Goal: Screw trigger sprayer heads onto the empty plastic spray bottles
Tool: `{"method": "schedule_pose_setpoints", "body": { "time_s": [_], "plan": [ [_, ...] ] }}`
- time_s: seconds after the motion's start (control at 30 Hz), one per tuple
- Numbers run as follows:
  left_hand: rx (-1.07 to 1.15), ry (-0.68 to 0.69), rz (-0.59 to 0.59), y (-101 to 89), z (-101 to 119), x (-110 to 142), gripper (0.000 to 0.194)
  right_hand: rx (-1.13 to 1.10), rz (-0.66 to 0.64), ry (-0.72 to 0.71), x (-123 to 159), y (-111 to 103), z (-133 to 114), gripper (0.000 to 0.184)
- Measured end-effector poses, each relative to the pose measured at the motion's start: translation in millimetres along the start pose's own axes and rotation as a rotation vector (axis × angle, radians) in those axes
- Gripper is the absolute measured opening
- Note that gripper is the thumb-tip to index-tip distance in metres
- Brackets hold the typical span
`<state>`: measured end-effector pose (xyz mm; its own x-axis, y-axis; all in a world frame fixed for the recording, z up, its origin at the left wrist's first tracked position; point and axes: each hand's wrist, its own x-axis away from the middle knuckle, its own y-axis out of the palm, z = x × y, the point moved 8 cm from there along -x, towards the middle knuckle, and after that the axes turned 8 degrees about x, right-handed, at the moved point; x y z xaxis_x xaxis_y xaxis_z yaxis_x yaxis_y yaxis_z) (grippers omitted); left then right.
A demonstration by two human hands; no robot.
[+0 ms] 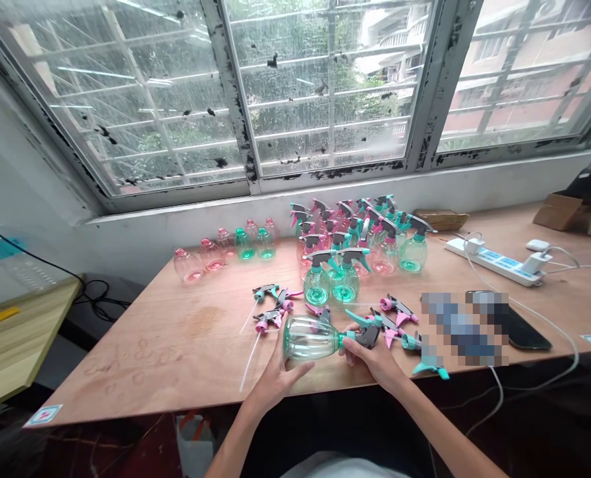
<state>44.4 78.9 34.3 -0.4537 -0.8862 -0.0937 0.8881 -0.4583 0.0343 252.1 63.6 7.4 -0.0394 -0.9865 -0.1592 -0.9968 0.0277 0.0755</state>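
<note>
A clear green spray bottle [310, 337] lies sideways in the air over the table's front part, its base to the left. My left hand [281, 372] is wrapped round the base end of the bottle. At the neck, my right hand [370, 355] grips the grey and teal trigger sprayer head [368, 332], which sits on the bottle's mouth; whether it is screwed tight cannot be seen. Loose trigger heads in pink, teal and grey lie around, some left of the bottle [270, 320] and others to the right [398, 309]. Thin white dip tubes stick out from a few.
Several bottles with sprayers [345, 282] stand grouped behind my hands. Headless pink and green bottles [188, 265] stand at the back left. On the right are a power strip [499, 260] with cables, a dark phone [524, 325] and a cardboard box [557, 211]. Windows line the back wall.
</note>
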Motion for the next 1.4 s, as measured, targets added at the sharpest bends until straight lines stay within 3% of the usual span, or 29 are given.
{"method": "schedule_pose_setpoints", "body": {
  "time_s": [0.33, 0.7, 0.9, 1.27, 1.4],
  "plan": [
    [-0.006, -0.041, -0.007, -1.3, 0.7, 0.9, 0.095, -0.011, -0.006, -0.004, -0.5, 1.5, -3.0, 0.028],
    [0.017, -0.037, -0.002, 2.3, 3.8, 0.7, 0.114, -0.015, 0.002, 0.012, -0.7, 1.4, 0.4, 0.030],
    [0.015, -0.054, 0.037, -0.5, 4.0, -1.1, 0.104, -0.011, 0.003, 0.022, 0.2, 1.2, 0.4, 0.032],
    [0.018, -0.029, 0.013, 1.5, 5.1, -0.8, 0.113, -0.005, 0.005, 0.016, 0.5, 1.2, -0.9, 0.031],
    [0.015, -0.057, 0.023, 0.8, 5.7, 0.2, 0.102, -0.001, 0.007, 0.011, 1.3, 1.0, -3.8, 0.030]
  ]
}}
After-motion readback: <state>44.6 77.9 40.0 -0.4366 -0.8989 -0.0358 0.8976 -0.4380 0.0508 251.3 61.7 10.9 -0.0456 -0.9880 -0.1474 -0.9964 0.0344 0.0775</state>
